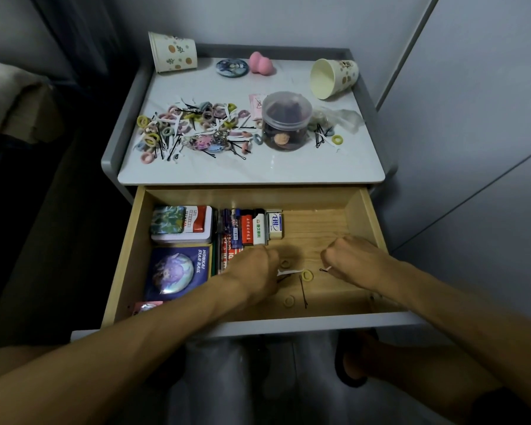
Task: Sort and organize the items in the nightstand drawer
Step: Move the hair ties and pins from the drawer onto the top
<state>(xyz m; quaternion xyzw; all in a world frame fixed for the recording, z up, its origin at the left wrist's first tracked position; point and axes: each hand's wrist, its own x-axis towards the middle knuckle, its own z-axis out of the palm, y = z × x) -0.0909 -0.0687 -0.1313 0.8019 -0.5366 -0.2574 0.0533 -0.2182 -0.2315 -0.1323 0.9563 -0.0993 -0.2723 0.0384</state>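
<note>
The wooden drawer (367,222) is pulled open and both my hands are inside it. My left hand (255,271) is curled over the drawer floor, and its fingertips pinch one end of a white floss pick (292,272). My right hand (354,259) is curled into a fist, with a black bobby pin (325,269) and a white tip sticking out of it. Loose on the floor between my hands lie small yellow hair ties (307,275) and another bobby pin (304,291). A tin (181,228), lighters (252,228), an eraser (275,225) and a purple badge card (178,273) fill the drawer's left half.
On the nightstand top (258,170) lie a pile of hair ties and bobby pins (190,130), a clear lidded jar (285,121), a plastic bag (341,116), two tipped paper cups (174,52) (333,78), a pink sponge (259,63) and a round badge (232,67). A wall stands at the right.
</note>
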